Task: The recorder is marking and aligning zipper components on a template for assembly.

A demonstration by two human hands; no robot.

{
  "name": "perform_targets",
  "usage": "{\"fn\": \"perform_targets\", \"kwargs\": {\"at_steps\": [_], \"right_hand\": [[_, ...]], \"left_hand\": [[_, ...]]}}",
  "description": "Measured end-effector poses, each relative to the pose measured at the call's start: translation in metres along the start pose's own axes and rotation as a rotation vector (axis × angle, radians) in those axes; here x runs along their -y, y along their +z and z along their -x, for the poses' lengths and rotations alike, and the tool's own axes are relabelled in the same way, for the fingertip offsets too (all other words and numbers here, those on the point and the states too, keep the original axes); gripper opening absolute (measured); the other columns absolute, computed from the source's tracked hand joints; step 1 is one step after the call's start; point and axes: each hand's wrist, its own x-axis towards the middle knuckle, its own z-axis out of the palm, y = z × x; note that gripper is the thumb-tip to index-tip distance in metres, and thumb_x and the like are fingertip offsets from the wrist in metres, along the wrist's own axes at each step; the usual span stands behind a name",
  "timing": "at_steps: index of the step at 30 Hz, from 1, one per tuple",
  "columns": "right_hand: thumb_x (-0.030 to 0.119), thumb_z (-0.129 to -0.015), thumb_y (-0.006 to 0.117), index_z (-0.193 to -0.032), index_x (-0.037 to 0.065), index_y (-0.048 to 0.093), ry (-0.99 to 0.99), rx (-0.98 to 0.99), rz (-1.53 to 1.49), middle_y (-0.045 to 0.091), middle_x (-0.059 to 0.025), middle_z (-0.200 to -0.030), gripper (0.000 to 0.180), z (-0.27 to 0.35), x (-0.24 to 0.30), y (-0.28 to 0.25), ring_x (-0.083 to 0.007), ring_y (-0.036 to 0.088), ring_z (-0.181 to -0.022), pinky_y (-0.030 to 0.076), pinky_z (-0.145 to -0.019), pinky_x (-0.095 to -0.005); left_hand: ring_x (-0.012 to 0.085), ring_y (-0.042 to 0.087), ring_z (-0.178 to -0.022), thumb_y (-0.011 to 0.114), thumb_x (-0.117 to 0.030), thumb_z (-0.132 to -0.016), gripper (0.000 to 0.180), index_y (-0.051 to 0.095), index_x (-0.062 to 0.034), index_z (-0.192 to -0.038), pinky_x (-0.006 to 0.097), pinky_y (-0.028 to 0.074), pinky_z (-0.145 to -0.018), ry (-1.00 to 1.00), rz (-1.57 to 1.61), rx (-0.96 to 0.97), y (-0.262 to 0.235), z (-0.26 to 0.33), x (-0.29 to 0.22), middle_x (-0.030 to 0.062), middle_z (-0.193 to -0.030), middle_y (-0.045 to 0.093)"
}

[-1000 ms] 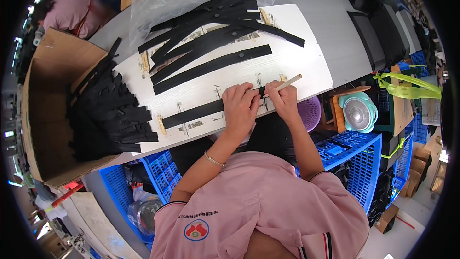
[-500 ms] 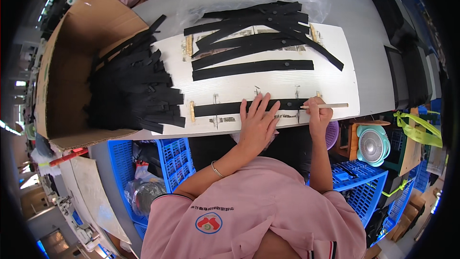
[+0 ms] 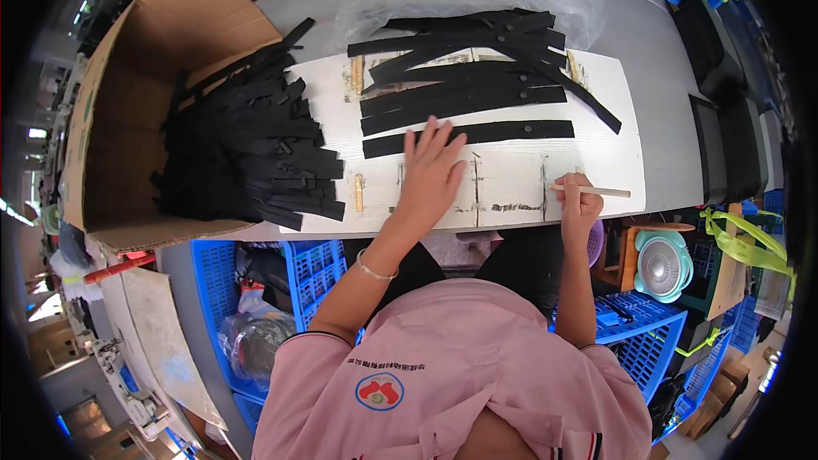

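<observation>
Grey counter [image 3: 669, 162] carried white board [image 3: 607, 153]. Right hand [image 3: 578, 200] had grip clamped on pale stick [image 3: 607, 192] over board; left hand [image 3: 432, 172] had grip apart, spread across nearest black strip [image 3: 507, 131]. More strips [image 3: 486, 101] lay beyond; cardboard box [image 3: 123, 132] stood at left.

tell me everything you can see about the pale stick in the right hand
The pale stick is slim, straight and cream-coloured, rather like a pencil; whether it is wood or plastic is unclear. The right hand grips it towards its left end, leaving a short tip showing on the left and a longer end sticking out to the right. It runs nearly level across the picture, over the white board. Whether its tip touches the board cannot be told.
</observation>
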Motion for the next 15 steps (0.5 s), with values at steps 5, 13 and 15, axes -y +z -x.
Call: {"fn": "perform_targets", "kwargs": {"at_steps": [5,13,15], "right_hand": [[0.01,-0.102,0.062,-0.084,-0.005,0.071,-0.021,0.015,0.0,0.065,-0.0035,-0.071,0.024,-0.002,0.005,0.002,-0.0067,0.053,-0.062,0.042,-0.059,-0.0235],[0.009,-0.101,0.063,-0.086,-0.005,0.072,-0.049,0.009,-0.049,0.066,-0.0032,-0.071,0.022,-0.004,-0.002,0.002,-0.0063,0.055,-0.063,0.043,-0.058,-0.0236],[0.008,-0.1,0.063,-0.085,-0.005,0.072,-0.064,0.017,-0.072,0.066,-0.0034,-0.071,0.022,-0.004,-0.004,0.003,-0.0062,0.055,-0.062,0.043,-0.058,-0.024]], "left_hand": [[0.0406,0.031,-0.152,0.06,0.006,-0.083,0.055,0.061,-0.0076,-0.137,0.065,0.011,-0.122,-0.138,-0.455,-0.072,-0.081,0.065,0.053,0.0173,-0.151,0.049],[0.0352,0.036,-0.15,0.076,-0.009,-0.086,0.018,0.064,-0.012,-0.098,0.062,0.008,-0.123,-0.229,-0.538,-0.139,-0.119,0.058,0.071,0.0086,-0.142,0.06],[0.0345,0.042,-0.146,0.075,-0.007,-0.086,0.017,0.062,-0.0119,-0.095,0.061,0.009,-0.123,-0.153,-0.5,-0.178,-0.105,0.05,0.072,0.0072,-0.134,0.064]]}}
